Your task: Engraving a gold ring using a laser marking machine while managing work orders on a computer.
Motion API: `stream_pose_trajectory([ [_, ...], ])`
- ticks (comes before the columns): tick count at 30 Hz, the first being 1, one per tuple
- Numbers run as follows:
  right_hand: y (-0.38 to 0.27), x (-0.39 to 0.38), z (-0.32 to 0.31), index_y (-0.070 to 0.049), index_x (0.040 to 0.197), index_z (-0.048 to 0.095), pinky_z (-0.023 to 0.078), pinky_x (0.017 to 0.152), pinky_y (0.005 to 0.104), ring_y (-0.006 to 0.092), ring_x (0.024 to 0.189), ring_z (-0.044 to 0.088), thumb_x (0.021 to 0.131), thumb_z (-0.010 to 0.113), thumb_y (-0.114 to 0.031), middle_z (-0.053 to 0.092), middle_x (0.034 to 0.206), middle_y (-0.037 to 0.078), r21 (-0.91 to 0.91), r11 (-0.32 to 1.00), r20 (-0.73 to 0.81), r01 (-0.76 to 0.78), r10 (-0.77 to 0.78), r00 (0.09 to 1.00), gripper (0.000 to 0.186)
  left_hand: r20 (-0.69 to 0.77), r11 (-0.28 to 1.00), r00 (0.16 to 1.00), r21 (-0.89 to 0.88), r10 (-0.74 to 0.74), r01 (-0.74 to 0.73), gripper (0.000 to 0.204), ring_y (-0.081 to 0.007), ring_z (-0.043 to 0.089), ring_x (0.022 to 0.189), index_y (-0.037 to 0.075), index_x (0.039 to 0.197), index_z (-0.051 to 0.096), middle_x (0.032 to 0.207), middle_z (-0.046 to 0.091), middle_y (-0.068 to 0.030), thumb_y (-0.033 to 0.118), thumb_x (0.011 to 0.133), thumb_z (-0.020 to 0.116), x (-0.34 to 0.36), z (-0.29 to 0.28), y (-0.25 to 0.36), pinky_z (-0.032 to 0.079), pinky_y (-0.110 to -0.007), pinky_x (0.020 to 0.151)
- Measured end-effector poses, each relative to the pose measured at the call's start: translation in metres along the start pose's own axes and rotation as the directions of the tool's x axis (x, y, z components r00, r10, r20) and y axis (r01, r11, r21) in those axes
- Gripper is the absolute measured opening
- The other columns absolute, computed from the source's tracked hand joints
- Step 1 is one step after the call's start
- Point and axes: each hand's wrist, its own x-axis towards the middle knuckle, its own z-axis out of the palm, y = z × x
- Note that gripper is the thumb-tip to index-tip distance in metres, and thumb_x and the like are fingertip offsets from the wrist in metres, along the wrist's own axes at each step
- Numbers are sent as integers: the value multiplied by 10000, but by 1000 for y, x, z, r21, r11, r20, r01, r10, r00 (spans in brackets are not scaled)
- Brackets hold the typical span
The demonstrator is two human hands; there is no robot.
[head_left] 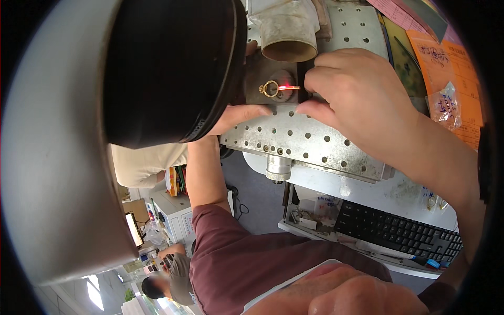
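A small gold ring [269, 89] lies on a dark metal block [256, 73], its setting toward the left. Extending right from it is a thin gold bar [291, 87], lit by a red glow. A roundish grey patch lies beneath them. My left hand [239, 116] grips the block's left side, thumb along its near edge and a fingertip showing at the far edge; the black lens barrel hides the rest. At the block's right side, my right hand [362, 86] is closed with curled fingers and thumb on the edge. The block rests on a perforated metal plate [336, 152].
The big black lens barrel [168, 68] looms at left, and a wide metal pipe mouth [289, 44] hangs behind the block. Orange papers [467, 73] and a clear plastic bag [446, 107] lie at right. A black keyboard [396, 231] sits in a lower drawer. Other people are at lower left.
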Motion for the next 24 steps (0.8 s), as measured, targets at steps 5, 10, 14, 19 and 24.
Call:
stream_pose_trajectory([
  [5, 0, 0, -2, -41, 808, 631, 507, 746, 460, 332, 805, 627, 785, 834, -250, 603, 806, 101, -11, 1000, 13, 4, -4, 1000, 292, 10, 999, 1000, 44, 1, -2, 1073, -308, 583, 1367, -105, 1533, 424, 1476, 590, -218, 76, 648, 1003, 1, 1, 0, 463, -443, 1154],
  [10, 0, 0, -1, -42, 807, 632, 507, 746, 459, 330, 801, 627, 783, 835, -250, 605, 805, 100, -6, 1000, 20, -4, 4, 1000, 291, -27, 993, 994, 48, -106, 107, 1152, -282, 551, 1367, 5, 1541, 455, 1509, 563, -151, 383, 619, 1033, -2, 0, 3, 468, -430, 1147],
  [14, 0, -1, -1, -45, 808, 634, 505, 754, 459, 331, 808, 625, 792, 828, -256, 606, 809, 99, 11, 1000, 10, 1, -1, 1000, 287, 24, 989, 999, 141, -40, 36, 1083, -307, 590, 1358, -99, 1535, 421, 1473, 590, -216, 70, 639, 1006, 0, 0, 7, 483, -440, 1135],
  [19, -1, 0, -1, -45, 807, 633, 502, 767, 458, 329, 819, 621, 796, 824, -270, 603, 813, 99, 12, 1000, 33, -14, 14, 999, 296, 4, 983, 999, 181, -46, 44, 1092, -309, 586, 1364, -94, 1527, 438, 1468, 594, -213, 63, 613, 1014, -1, 2, 12, 478, -443, 1141],
  [24, -1, -1, -2, -43, 802, 630, 501, 762, 457, 327, 813, 618, 791, 825, -273, 597, 807, 99, -2, 1000, 16, -10, 10, 1000, 302, 1, 980, 999, 195, -50, 49, 1091, -309, 580, 1371, -95, 1517, 453, 1472, 592, -212, 66, 599, 1020, 1, 4, 12, 470, -444, 1149],
])
